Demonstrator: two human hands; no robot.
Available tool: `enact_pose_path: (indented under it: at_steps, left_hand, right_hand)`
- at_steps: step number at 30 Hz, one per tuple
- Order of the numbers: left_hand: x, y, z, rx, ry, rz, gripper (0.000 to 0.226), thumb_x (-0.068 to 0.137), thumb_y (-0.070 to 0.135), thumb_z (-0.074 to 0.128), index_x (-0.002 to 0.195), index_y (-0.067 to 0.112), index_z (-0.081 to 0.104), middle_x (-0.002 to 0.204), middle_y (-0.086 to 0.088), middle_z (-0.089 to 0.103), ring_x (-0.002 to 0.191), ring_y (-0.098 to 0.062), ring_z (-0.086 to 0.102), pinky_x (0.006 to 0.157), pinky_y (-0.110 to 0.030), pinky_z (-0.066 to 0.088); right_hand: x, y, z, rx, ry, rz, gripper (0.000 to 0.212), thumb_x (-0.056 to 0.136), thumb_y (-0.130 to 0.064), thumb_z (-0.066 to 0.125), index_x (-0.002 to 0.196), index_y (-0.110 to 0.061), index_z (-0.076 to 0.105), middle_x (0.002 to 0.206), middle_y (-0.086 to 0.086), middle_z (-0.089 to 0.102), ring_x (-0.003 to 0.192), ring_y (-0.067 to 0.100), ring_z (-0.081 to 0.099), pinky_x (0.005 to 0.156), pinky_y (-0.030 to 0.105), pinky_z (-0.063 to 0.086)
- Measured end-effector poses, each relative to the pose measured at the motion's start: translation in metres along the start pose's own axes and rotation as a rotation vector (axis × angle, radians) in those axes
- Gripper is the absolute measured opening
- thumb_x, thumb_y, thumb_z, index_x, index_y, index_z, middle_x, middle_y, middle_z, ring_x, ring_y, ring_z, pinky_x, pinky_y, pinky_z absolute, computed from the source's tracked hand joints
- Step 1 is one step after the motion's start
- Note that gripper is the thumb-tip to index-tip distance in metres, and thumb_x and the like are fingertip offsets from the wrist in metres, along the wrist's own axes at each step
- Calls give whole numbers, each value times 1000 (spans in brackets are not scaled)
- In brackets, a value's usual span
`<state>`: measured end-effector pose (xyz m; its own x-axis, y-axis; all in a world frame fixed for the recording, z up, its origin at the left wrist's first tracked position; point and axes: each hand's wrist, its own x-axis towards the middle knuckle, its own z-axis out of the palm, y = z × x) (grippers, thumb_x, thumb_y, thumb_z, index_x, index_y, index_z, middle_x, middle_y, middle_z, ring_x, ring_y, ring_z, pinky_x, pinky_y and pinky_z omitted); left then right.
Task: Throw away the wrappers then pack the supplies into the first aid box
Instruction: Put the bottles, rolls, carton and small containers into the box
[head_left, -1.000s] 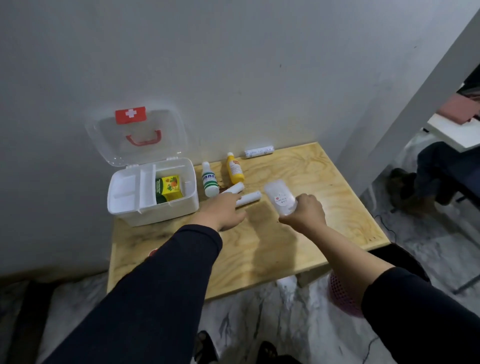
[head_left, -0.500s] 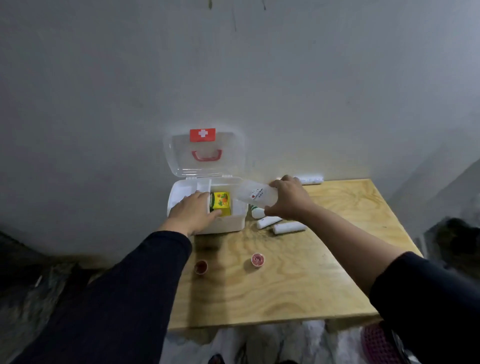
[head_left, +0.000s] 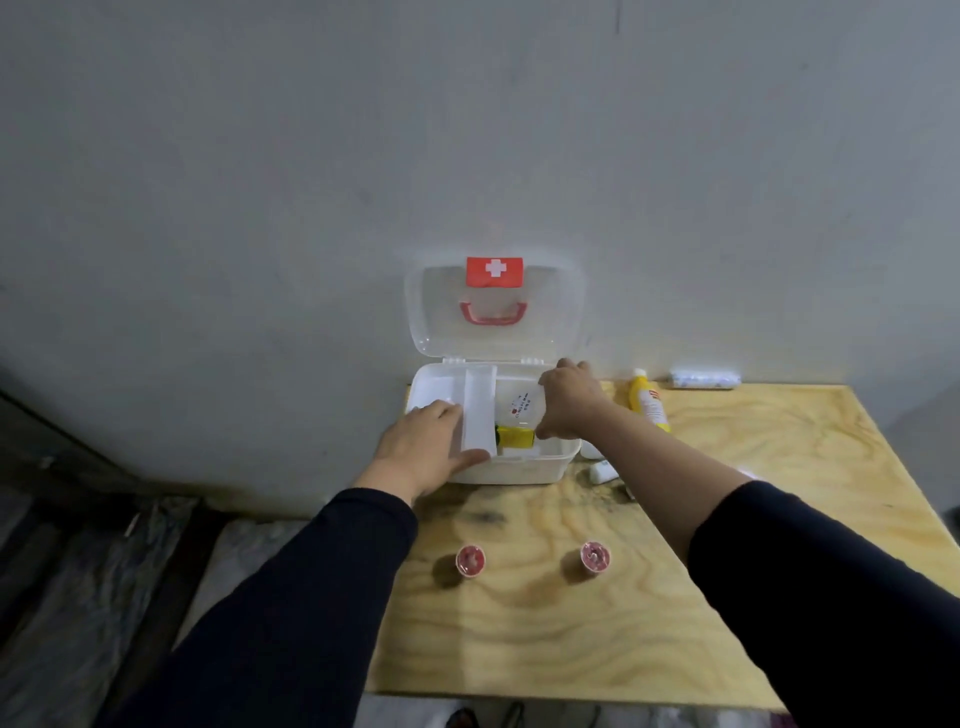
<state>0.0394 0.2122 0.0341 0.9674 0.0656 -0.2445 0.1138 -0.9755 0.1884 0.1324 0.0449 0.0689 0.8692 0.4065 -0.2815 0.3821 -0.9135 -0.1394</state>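
Observation:
The white first aid box (head_left: 519, 470) stands open against the wall, its clear lid (head_left: 493, 312) upright with a red cross label. My left hand (head_left: 423, 449) rests on the box's front left corner, holding it steady. My right hand (head_left: 569, 400) is inside the box's right compartment, shut on a clear plastic bottle (head_left: 522, 408) with a red-printed label. A yellow box (head_left: 514, 436) lies in the same compartment below the bottle. Right of the box lie a yellow bottle (head_left: 647, 402) and a white roll (head_left: 602, 472), partly hidden by my right forearm.
Two small red-topped caps (head_left: 470, 560) (head_left: 595, 555) sit on the wooden table (head_left: 753, 519) in front of the box. A white wrapped roll (head_left: 704, 379) lies by the wall at the back right. The table's left edge is just beside the box.
My right hand carried the clear bottle from the table's middle over to the box and lowered it into the right compartment. My left hand moved onto the box's front left corner.

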Motion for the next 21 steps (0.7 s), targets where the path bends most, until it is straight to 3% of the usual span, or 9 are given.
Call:
enact_pose_path:
  at_steps: [4, 10, 12, 14, 15, 18, 21]
  left_hand:
    - [6, -5, -2, 32, -4, 24, 79, 87, 69, 46, 146, 17, 37, 147, 1, 43, 129, -22, 47, 97, -37, 45]
    - [8, -9, 2, 8, 45, 59, 73, 85, 68, 49, 137, 17, 44, 135, 2, 51, 120, -19, 52, 90, -34, 47]
    - [8, -10, 3, -4, 58, 69, 74, 85, 68, 49, 138, 16, 43, 138, 1, 50, 123, -19, 50, 94, -35, 46]
    - [7, -9, 5, -7, 70, 75, 76, 86, 67, 49, 141, 15, 40, 144, 0, 46, 130, -19, 46, 100, -34, 44]
    - [6, -9, 5, -7, 75, 76, 77, 86, 67, 48, 143, 15, 39, 147, 0, 44, 133, -20, 44, 102, -34, 43]
    - [5, -10, 6, -8, 89, 83, 79, 85, 68, 48, 143, 16, 38, 148, 0, 43, 134, -20, 43, 104, -34, 42]
    - [6, -10, 5, -7, 71, 81, 79, 85, 68, 48, 143, 15, 38, 148, -1, 43, 135, -20, 42, 106, -35, 41]
  right_hand:
    - [18, -6, 14, 77, 44, 14, 31, 83, -3, 59, 113, 0, 57, 121, 16, 56, 114, 31, 50, 94, 31, 42]
    - [26, -14, 41, 360, 172, 97, 54, 85, 3, 55, 137, -2, 44, 140, 16, 44, 132, 29, 42, 108, 33, 40]
    - [25, -14, 48, 439, 233, 191, 47, 87, -1, 58, 132, -2, 48, 133, 15, 52, 123, 28, 51, 94, 29, 45]
    - [24, -16, 51, 430, 177, 281, 33, 88, -4, 59, 120, 0, 54, 118, 16, 62, 108, 30, 60, 76, 28, 45]
    - [24, -17, 51, 403, 126, 304, 28, 88, -6, 59, 115, 1, 56, 110, 16, 64, 101, 30, 62, 74, 29, 46]
    - [28, -22, 51, 366, 76, 321, 22, 91, -7, 55, 110, 2, 60, 104, 16, 65, 91, 27, 59, 85, 32, 51]
    - [32, -30, 54, 382, 83, 329, 24, 94, -6, 52, 116, 0, 58, 119, 15, 63, 110, 28, 60, 97, 33, 49]
